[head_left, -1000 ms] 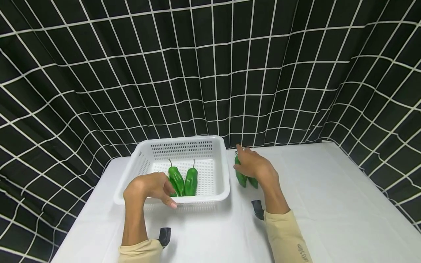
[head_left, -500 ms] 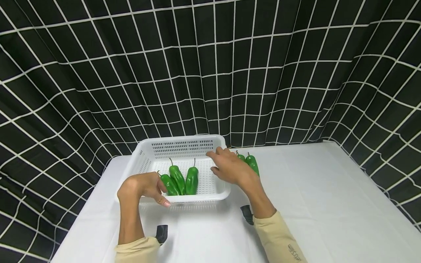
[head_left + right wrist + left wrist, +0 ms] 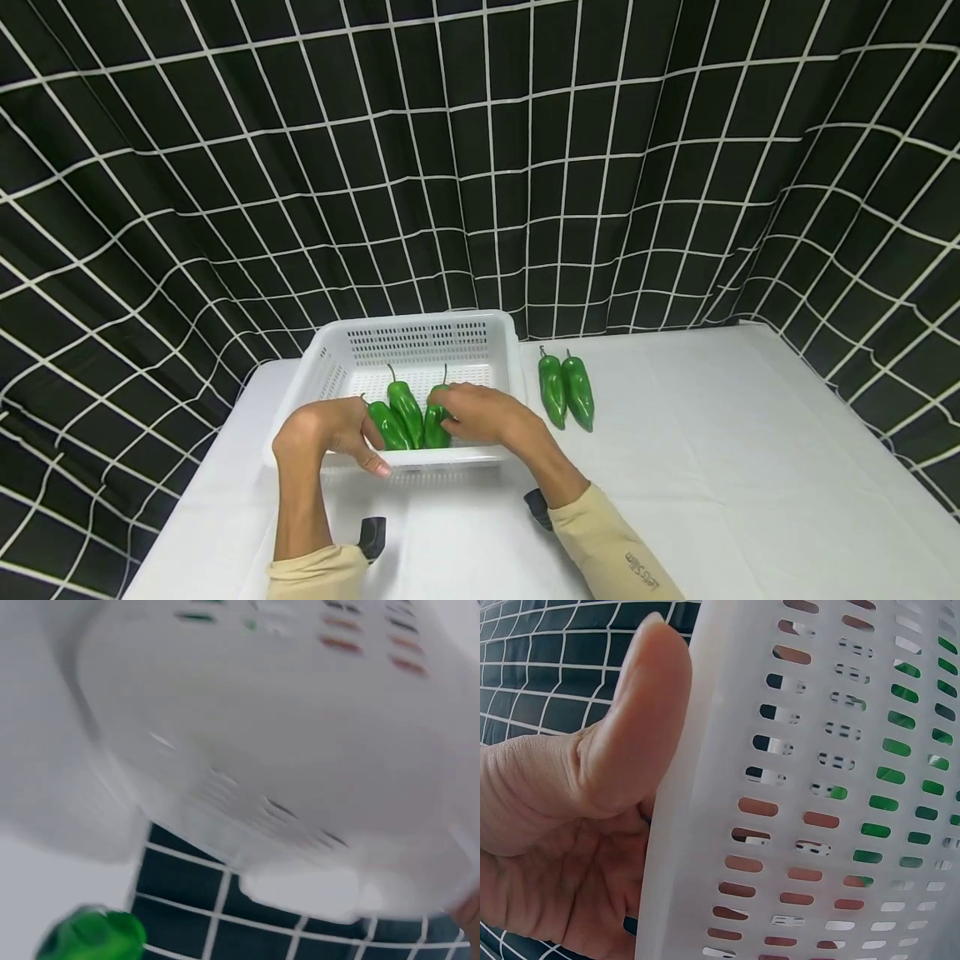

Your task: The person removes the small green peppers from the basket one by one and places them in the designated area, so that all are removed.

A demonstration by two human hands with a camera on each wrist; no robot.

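Note:
A white plastic basket [image 3: 337, 333] holds 3 green peppers. My left hand [image 3: 341, 429] grips its front rim, thumb outside and fingers inside; the left wrist view shows the thumb [image 3: 649, 712] along the rim and fingers through the slots. Inside lie a left pepper [image 3: 388, 427], a middle pepper [image 3: 406, 410] and a right pepper [image 3: 435, 429]. My right hand [image 3: 480, 412] reaches over the basket's right side, its fingers and thumb spanning the right pepper and covering part of it. In the right wrist view the basket's blurred wall [image 3: 300, 750] hides most of that hand.
Two more green peppers, one nearer [image 3: 552, 390] the basket and one farther [image 3: 578, 390] right, lie side by side on the white tablecloth [image 3: 712, 433]. A black curtain [image 3: 570, 167] with white grid lines stands behind and at both sides.
My right hand has left the two peppers on the table and moved left into the basket, onto the right pepper. My left hand stays at the rim.

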